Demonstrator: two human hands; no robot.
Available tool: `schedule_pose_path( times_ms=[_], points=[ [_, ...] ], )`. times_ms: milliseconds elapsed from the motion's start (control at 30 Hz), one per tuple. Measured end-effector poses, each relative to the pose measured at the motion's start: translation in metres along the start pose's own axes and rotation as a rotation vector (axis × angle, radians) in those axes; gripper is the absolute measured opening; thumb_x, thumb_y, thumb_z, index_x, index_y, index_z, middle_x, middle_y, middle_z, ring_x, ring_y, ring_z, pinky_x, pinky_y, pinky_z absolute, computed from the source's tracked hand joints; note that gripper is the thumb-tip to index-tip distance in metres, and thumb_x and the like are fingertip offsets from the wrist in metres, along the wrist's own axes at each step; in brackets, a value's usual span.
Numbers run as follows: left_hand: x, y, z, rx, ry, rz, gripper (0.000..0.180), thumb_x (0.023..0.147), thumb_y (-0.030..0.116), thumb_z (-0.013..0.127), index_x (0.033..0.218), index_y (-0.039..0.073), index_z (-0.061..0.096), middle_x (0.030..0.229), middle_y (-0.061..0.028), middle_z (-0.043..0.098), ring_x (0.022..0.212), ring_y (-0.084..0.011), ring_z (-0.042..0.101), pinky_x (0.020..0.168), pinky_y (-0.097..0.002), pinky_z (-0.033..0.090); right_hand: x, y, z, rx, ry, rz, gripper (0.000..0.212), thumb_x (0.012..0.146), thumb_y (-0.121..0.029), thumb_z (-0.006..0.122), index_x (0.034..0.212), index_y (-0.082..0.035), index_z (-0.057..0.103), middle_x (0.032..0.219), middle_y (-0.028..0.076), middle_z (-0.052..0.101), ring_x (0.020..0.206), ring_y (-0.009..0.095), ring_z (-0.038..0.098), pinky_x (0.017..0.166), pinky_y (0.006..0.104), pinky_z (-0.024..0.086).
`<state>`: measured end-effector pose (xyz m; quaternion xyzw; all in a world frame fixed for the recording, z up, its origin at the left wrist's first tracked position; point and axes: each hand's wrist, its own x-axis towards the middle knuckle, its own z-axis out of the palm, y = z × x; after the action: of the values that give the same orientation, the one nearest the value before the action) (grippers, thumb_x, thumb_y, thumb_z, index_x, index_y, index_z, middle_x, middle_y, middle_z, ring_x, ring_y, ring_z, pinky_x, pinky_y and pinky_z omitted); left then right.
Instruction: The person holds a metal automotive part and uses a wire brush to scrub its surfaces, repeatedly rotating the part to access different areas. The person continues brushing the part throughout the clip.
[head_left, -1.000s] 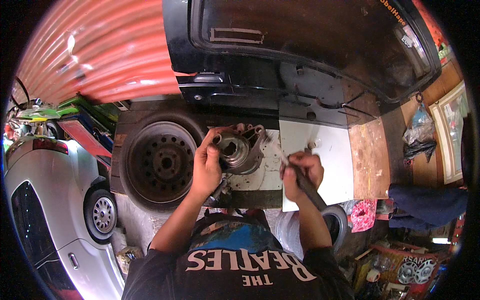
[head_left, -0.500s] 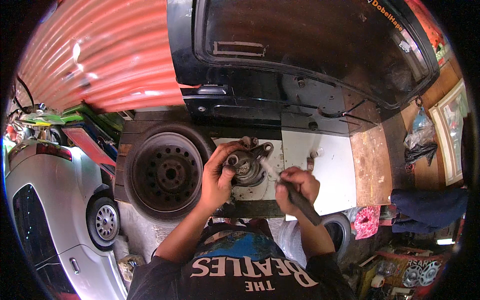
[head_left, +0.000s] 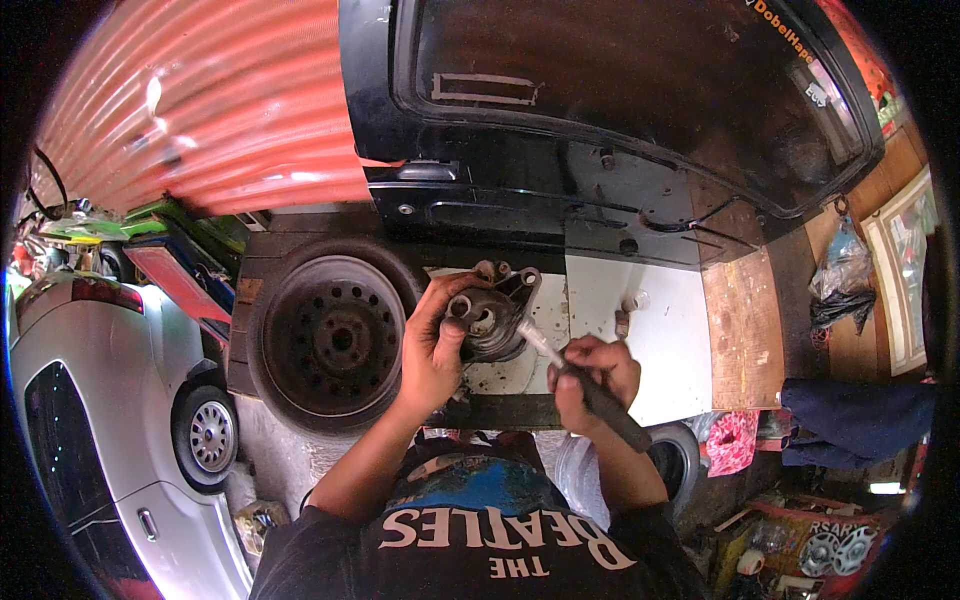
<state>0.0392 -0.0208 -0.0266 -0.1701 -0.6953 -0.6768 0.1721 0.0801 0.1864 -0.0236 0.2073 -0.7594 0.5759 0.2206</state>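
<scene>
My left hand (head_left: 440, 335) is wrapped round a greasy round metal car part (head_left: 492, 325), holding it above the work surface. The part has a protruding flange with a bolt hole at its upper right and round openings in its face. In my right hand (head_left: 597, 380) is a tool with a thick dark handle and a narrow pale blade (head_left: 541, 341); its exact kind is not clear. The blade's tip is at the part's right edge and looks to touch it. The palm side of the grip on the part is hidden.
A steel wheel with tyre (head_left: 338, 335) lies left of the part. Small cylindrical pieces (head_left: 623, 322) stand on the white board (head_left: 670, 350) to the right. A black car tailgate (head_left: 600, 130) leans behind. A loose tyre (head_left: 675, 465) is below the bench's right side.
The tool's blade has shifted slightly lower along the part's right edge and shows more sharply now. The part is tilted a little differently in my left hand, which keeps its hold.
</scene>
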Motion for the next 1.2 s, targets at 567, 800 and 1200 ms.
schedule_pose_path(
  times_ms=[567,800,1200],
  points=[
    [0.000,0.000,0.005,-0.005,0.075,0.083,0.067,0.096,0.058,0.049,0.116,-0.005,0.058,0.114,-0.0169,0.059,0.109,-0.0285,0.057,0.096,-0.0360,0.042,-0.004,-0.011,0.009,0.152,0.020,0.114,0.026,0.089,-0.019,0.068,0.095,0.000,0.052,0.076,0.014,0.065,0.065,0.015,0.065,0.058,0.0289,0.052],
    [-0.004,-0.001,0.011,-0.097,0.112,0.026,0.063,0.099,0.053,0.047,0.121,-0.005,0.056,0.122,-0.0164,0.060,0.118,-0.0258,0.055,0.103,-0.0363,0.039,-0.019,-0.009,0.016,0.159,-0.053,0.117,0.031,0.092,-0.027,0.066,0.095,0.000,0.051,0.074,0.013,0.063,0.070,0.016,0.066,0.060,0.0284,0.052],
    [-0.006,0.003,0.003,-0.139,0.113,-0.070,0.065,0.091,0.058,0.056,0.119,-0.001,0.061,0.119,-0.0151,0.059,0.116,-0.0264,0.055,0.101,-0.0376,0.040,0.002,0.013,0.005,0.179,0.107,0.024,0.053,0.101,-0.049,0.048,0.112,0.003,0.057,0.083,0.017,0.065,0.059,0.024,0.066,0.055,0.0342,0.051]
  ],
)
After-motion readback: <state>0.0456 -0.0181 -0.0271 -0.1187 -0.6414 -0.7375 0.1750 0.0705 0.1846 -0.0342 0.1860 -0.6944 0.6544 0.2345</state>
